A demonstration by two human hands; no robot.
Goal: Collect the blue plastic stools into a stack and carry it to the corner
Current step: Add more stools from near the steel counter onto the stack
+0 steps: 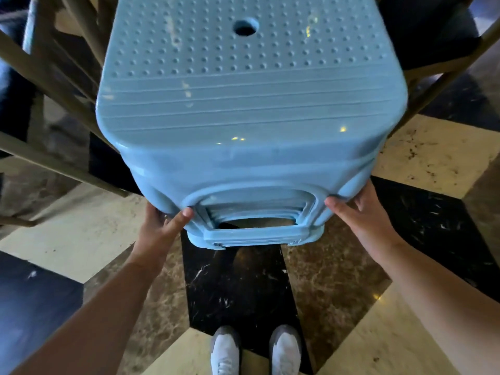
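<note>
Stools first: the nested stack of pale blue moulded-plastic stools (251, 109) is right in front of the person at about waist height, dimpled seat with its round centre hole facing up, and layered rims showing at the near cut-out, so looks like several are already nested. Left hand (162, 223) is clamped on the lower left corner, thumb pressed on the front face. Right hand (359, 209) wraps the lower right corner the same way. Gripping low on both sides makes sense to me, it pinches the layers together so nothing slides out.

Room-wise it's tight. Dull brown slanted wooden rails (65, 85) sit close on the left and another close on the right, framing the stack. Polished marble floor in cream, brown and black tiles (238, 288) is open toward the grey-and-white shoes (257, 353), so backing out looks easiest. Can't tell where the corner is.
</note>
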